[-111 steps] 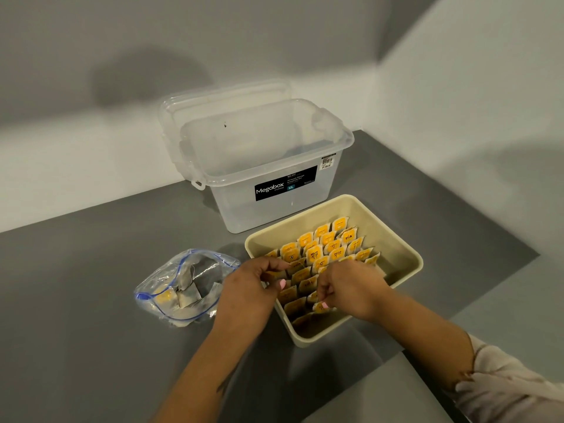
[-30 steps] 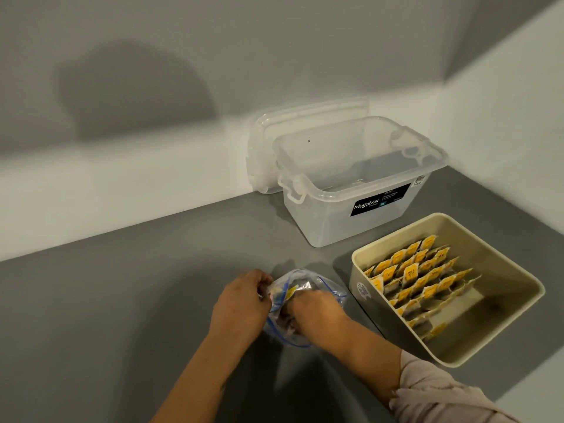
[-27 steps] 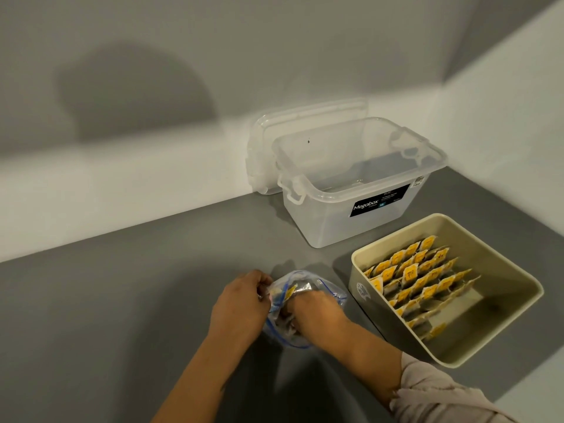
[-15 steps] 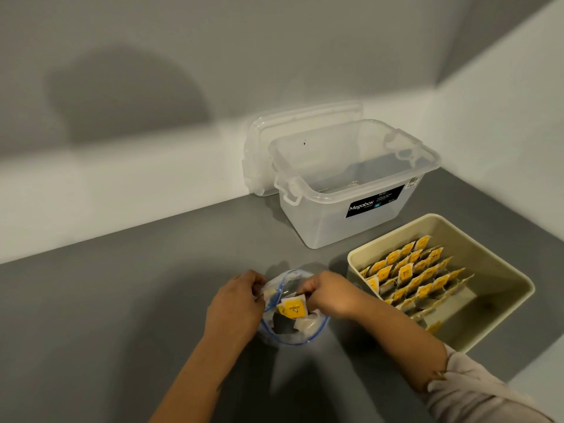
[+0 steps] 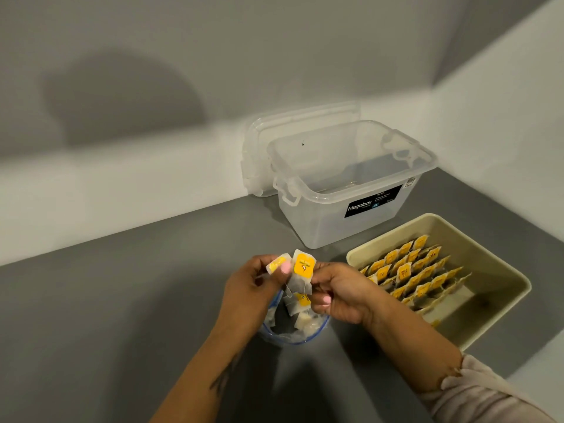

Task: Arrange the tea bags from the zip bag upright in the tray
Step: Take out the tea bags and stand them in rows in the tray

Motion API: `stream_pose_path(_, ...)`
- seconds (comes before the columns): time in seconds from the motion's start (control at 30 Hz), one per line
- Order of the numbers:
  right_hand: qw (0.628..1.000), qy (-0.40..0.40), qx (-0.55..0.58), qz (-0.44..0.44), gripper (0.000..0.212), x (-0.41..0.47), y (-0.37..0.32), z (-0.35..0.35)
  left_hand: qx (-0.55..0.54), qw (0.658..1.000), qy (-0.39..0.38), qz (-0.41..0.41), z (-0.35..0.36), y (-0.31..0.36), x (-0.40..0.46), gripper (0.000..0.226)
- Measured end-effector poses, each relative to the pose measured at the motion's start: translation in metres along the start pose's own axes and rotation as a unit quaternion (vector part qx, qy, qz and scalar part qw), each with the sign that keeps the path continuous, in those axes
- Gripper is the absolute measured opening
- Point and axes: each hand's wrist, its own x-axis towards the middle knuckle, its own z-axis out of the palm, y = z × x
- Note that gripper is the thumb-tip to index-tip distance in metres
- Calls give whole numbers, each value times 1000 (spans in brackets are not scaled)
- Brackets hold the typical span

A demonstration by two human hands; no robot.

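Note:
My left hand point(image 5: 247, 296) pinches a tea bag with a yellow tag point(image 5: 276, 264) above the clear zip bag point(image 5: 293, 329), which lies on the grey table and still holds several tea bags. My right hand point(image 5: 340, 293) pinches a second tea bag with a yellow label point(image 5: 302, 271), and another bag dangles below it on a string. To the right stands the beige tray point(image 5: 500, 270) with rows of upright yellow-tagged tea bags point(image 5: 412, 271) along its left side.
A clear Megabox storage box point(image 5: 351, 184) stands open behind the tray, its lid point(image 5: 274, 129) leaning against the wall. The table sits in a corner, with walls behind and to the right. Grey tabletop point(image 5: 106, 300) stretches to the left.
Both hands have risen out of the zip bag, each now holding a tea bag above it. A second ago my right hand was deep inside the bag.

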Motion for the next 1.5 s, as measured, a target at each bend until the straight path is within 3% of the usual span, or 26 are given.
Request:
stream_pose_path(0.07,1000,6,8,2,23,0,0,3,-9,1000,-13,-9,4,2,1,25)
stream_pose_path(0.27,999,9,31,-11,17,0,-1,3,-135,989,-52,-40,9,2,0,36)
stream_pose_path(0.4,999,26,27,-19,24,3,1,2,-125,990,-53,-30,11,-2,0,34)
stream_pose_path(0.57,990,68,-96,-76,22,-1,-5,2,-137,988,-49,-53,10,-3,5,32)
stream_pose_path(0.63,979,99,-144,-109,28,-1,-9,-2,-132,988,-54,-58,9,-4,7,34)
stream_pose_path(0.77,967,109,-186,-139,45,-7,-19,-7,-127,989,-57,-54,11,-3,9,15)
stream_pose_path(0.9,930,125,-294,-181,10,-17,-29,-14,-102,992,-69,-37,19,-1,9,17)
stream_pose_path(1.1,881,138,-391,-228,8,-38,-43,-45,-77,992,-92,-34,51,12,10,18)
stream_pose_path(1.27,882,128,-390,-231,9,-62,-61,-81,-141,979,-141,-34,87,36,4,27)
stream_pose_path(1.4,870,134,-426,-210,14,-85,-74,-120,-129,979,-157,-26,119,47,3,48)
stream_pose_path(1.5,863,134,-442,-206,10,-100,-82,-148,-124,978,-163,-31,143,55,2,52)
